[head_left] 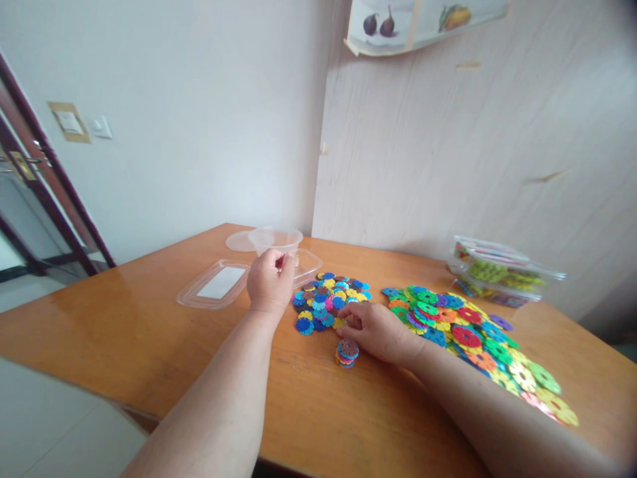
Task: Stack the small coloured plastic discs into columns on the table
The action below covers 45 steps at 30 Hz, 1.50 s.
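Plastic discs [331, 299], flat and notch-edged, are heaped in a multicolour pile on the glossy wooden tabletop [149, 332]; its near edge is touched by the curled right hand [373, 328], though a pinch can't be made out; a short stack [347, 352] lies just beside; the clear round tub [276, 239] is pinched at the rim by the left hand [271, 279].

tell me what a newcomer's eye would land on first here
The bright plastic discs: a wide multicoloured spread on the right of the table and a smaller, mostly blue pile at its middle. The right hand rests open at that pile's near edge beside a short stack, while the left hand, curled shut, is raised before a clear tub.
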### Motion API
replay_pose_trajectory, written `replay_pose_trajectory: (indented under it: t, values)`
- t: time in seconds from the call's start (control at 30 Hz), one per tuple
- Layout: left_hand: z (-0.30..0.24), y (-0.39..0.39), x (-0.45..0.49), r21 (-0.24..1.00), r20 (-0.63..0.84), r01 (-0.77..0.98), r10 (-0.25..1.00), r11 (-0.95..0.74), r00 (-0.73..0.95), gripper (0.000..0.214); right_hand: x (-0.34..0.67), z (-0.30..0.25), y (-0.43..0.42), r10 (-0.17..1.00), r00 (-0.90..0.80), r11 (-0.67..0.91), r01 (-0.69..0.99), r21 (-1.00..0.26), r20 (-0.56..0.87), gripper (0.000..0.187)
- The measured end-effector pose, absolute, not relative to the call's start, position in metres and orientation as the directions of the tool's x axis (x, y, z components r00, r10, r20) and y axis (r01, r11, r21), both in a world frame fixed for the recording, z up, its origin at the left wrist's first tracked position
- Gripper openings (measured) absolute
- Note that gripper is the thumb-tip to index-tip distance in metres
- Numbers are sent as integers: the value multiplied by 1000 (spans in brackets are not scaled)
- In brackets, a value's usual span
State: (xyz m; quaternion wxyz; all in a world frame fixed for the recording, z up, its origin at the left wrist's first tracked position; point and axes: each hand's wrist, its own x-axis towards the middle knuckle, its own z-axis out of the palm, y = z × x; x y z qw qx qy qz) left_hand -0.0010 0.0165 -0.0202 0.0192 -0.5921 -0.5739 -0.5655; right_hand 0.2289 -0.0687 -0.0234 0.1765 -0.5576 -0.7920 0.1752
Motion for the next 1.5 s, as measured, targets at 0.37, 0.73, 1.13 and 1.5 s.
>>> replay_pose_trajectory:
  t: [0.37, 0.73, 1.13, 1.5]
  values:
    - [-20, 16, -1, 632, 685, 697, 665, -339, -297, 23, 246, 9, -91, 932, -359, 322, 761, -563, 49, 33]
    - [-21, 16, -2, 642, 676, 689, 672, -336, -302, 23, 243, 20, -111, 913, -408, 363, 772, -521, 31, 31]
    - [-19, 15, -1, 643, 666, 698, 681, -315, -306, 23, 234, -19, -73, 952, -290, 301, 849, -434, 94, 26]
    - [-20, 16, -1, 637, 676, 693, 677, -338, -292, 22, 232, -23, -68, 977, -209, 198, 849, -490, 32, 18]
